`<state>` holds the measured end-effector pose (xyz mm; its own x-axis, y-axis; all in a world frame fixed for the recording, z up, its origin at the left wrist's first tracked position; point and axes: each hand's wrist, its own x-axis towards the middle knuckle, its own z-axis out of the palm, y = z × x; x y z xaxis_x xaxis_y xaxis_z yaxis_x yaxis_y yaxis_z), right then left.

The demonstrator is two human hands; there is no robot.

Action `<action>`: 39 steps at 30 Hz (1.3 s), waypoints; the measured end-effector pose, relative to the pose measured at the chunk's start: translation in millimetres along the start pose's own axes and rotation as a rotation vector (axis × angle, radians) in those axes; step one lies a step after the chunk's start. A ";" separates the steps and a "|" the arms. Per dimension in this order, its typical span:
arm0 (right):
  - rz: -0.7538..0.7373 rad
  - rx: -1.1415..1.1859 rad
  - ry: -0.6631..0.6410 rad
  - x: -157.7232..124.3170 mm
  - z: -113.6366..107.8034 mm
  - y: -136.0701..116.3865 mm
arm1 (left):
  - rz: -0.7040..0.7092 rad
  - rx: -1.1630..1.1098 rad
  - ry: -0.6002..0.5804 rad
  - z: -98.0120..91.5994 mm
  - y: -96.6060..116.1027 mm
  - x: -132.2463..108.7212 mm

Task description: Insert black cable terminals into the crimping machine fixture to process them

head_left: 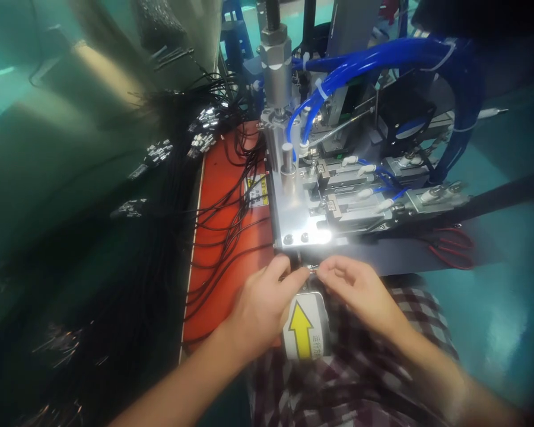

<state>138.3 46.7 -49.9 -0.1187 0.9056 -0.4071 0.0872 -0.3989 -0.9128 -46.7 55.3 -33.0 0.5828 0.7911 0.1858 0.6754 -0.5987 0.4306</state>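
My left hand [269,293] and my right hand [353,284] meet just in front of the metal machine [298,222]. Between their fingertips is a small shiny metal piece [312,269], too small to identify. The left thumb and index finger close on its left side. On its right side, the right thumb and index finger are pinched together. Directly below the fingers is a white plate with a yellow arrow [301,329]. Black cables [225,237] run across the orange surface [211,201] left of my left hand.
Bundles of black cables with silver ends [159,152] hang at the left. Blue hoses [382,56] arch over the machine's cylinders [353,210]. A red-handled tool [451,249] lies at the right edge. Checkered cloth [360,388] covers my lap.
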 end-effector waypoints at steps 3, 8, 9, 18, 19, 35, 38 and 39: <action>-0.036 0.044 -0.015 0.2 1.3 5.1 | -0.023 0.042 -0.059 -2.0 2.1 1.8; -0.171 -0.103 0.117 5.2 14.7 13.2 | -0.049 0.093 -0.120 -2.8 4.1 3.3; -0.198 -0.112 0.130 5.9 17.2 14.2 | -0.051 0.100 -0.126 -2.6 4.5 3.3; -0.333 -0.302 0.246 4.9 21.1 11.8 | -0.092 0.111 -0.127 -2.8 6.2 2.6; -0.300 -0.250 0.235 5.0 21.7 11.7 | -0.092 0.095 -0.121 -2.9 5.7 2.5; -0.271 -0.143 0.220 4.5 21.5 12.6 | -0.158 -0.194 0.028 -16.7 -4.3 -11.6; -0.298 -0.190 0.231 3.3 19.3 11.1 | -0.004 -0.031 -0.004 -20.3 -11.2 -7.9; -0.304 -0.207 0.236 2.9 18.8 10.5 | 0.045 0.019 -0.014 -21.6 -13.4 -6.5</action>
<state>120.3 42.5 -61.2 0.0574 0.9951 -0.0803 0.2829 -0.0934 -0.9546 -69.3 60.9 -20.8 0.6190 0.7614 0.1925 0.6566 -0.6362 0.4050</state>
